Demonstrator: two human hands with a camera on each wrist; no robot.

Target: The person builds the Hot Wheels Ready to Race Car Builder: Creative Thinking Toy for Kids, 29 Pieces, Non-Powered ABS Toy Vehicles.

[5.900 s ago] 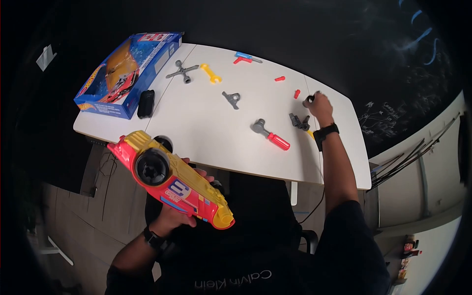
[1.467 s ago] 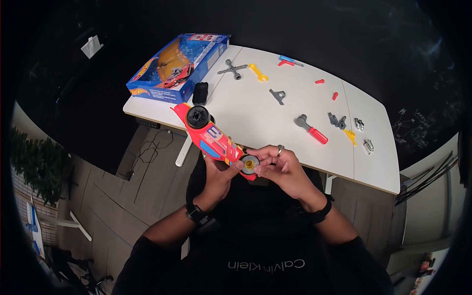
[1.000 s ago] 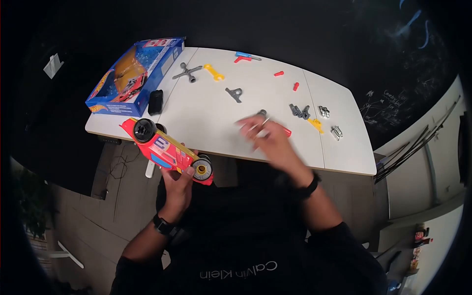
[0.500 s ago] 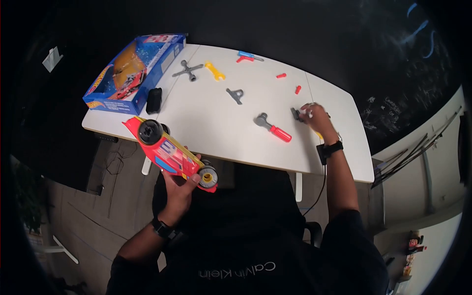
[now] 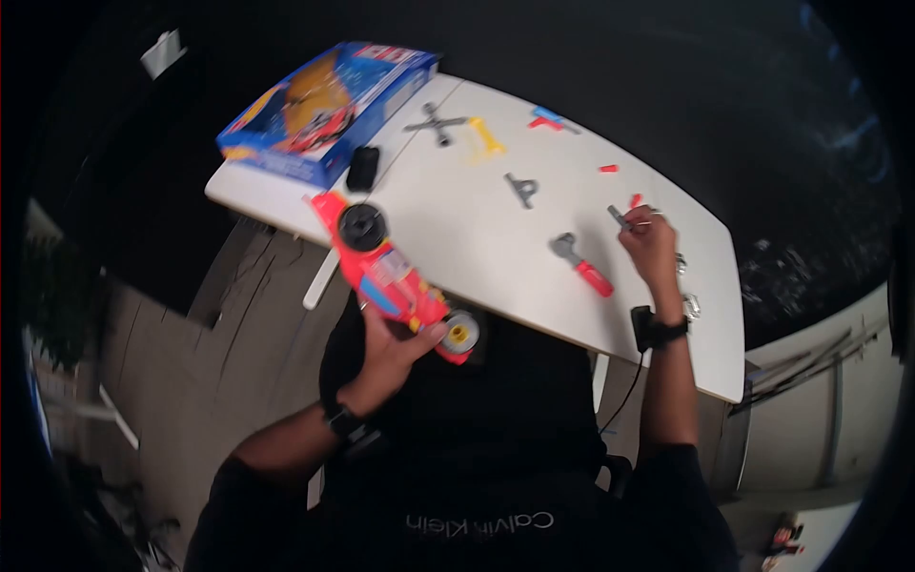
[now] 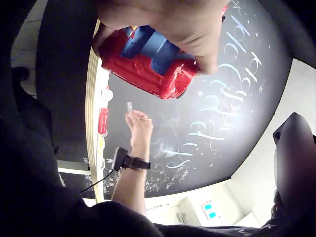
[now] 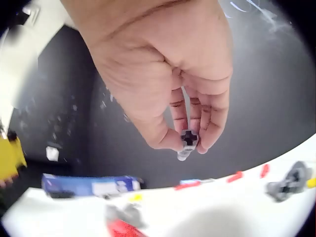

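My left hand (image 5: 389, 355) grips a red toy race car (image 5: 379, 278) near one end, in front of the table edge. A black wheel (image 5: 363, 227) shows at its far end. Close to my thumb is a grey wheel hub (image 5: 461, 332) with a yellow centre. My right hand (image 5: 653, 250) pinches a small grey plastic piece (image 7: 189, 140) between thumb and fingertips, above the table's right part. That piece has a cross-shaped hole in its end. A red-handled grey toy hammer (image 5: 593, 279) lies left of this hand. Silver parts (image 5: 691, 305) lie partly behind the wrist.
On the white table (image 5: 457, 229) lie a grey cross wrench (image 5: 436, 124), a yellow wrench (image 5: 487, 138), a grey bracket (image 5: 521, 190), a blue-and-red toy drill (image 5: 550, 119) and a red peg (image 5: 608, 169). A blue box (image 5: 329, 110) and a black case (image 5: 363, 169) stand left.
My right hand went from the wheel hub to the grey pieces at the table's right and now holds one above the table. My left hand keeps hold of the car. The head view has shifted.
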